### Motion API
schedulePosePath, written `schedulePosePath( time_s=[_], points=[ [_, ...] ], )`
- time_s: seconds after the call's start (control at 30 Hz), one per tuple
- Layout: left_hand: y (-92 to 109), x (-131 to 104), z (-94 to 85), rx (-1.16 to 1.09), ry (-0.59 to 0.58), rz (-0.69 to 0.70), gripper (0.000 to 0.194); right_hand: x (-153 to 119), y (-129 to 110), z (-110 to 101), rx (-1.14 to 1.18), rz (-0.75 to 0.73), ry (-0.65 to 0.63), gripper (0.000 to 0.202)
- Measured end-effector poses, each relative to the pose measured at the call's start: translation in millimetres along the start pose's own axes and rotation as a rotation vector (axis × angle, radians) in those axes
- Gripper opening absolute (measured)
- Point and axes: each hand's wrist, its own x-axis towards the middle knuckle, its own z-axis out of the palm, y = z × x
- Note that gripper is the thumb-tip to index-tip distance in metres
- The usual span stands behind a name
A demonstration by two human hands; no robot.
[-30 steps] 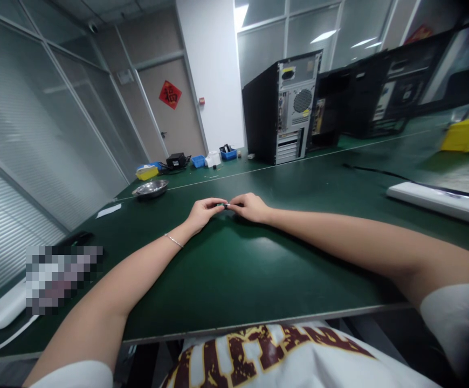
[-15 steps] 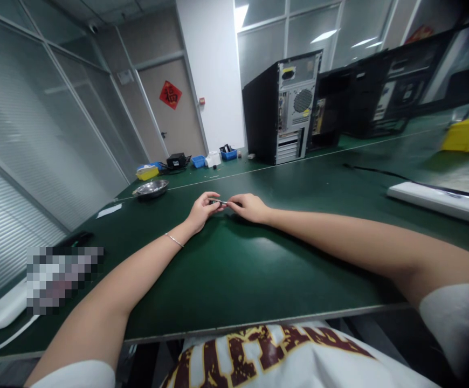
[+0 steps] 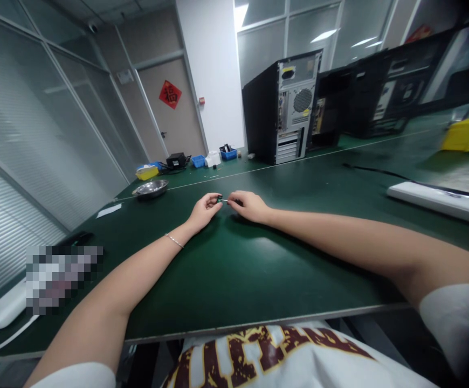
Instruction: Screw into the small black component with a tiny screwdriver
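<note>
Both of my arms reach out over the dark green table (image 3: 238,269). My left hand (image 3: 204,210) pinches a tiny dark green part (image 3: 219,200) at its fingertips. My right hand (image 3: 249,206) is closed around a thin metal tool (image 3: 226,201) whose tip points left and meets that small part. The two hands almost touch, low over the table top. A thin bracelet sits on my left wrist. What the part is I cannot make out at this size.
A metal bowl (image 3: 150,188) sits far left of the hands. Blue and yellow bins (image 3: 197,160) stand at the far end. Black computer towers (image 3: 283,110) line the back right. A white keyboard-like bar (image 3: 440,200) and a yellow bin (image 3: 467,132) lie right.
My hands have drawn slightly apart, so the thin tool and the small green part now show between the fingertips. The arms have hardly moved.
</note>
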Motion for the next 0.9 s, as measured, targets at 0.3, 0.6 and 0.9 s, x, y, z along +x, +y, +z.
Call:
schedulePosePath(
  time_s=[0.3,0.6,0.9],
  points=[
    [11.7,-5.0,-2.6,0.376,-0.021,0.168,0.035,-0.4,-2.1,-1.8,-0.085,0.050,-0.029,0.026],
    [16.4,-7.1,-2.4,0.391,-0.053,0.237,0.028,-0.1,0.6,-1.0,-0.025,0.015,-0.037,0.025],
    [14.1,-5.6,-5.4,0.227,-0.116,0.099,0.029,1.9,7.6,1.7,0.096,-0.022,-0.043,0.025]
  ],
)
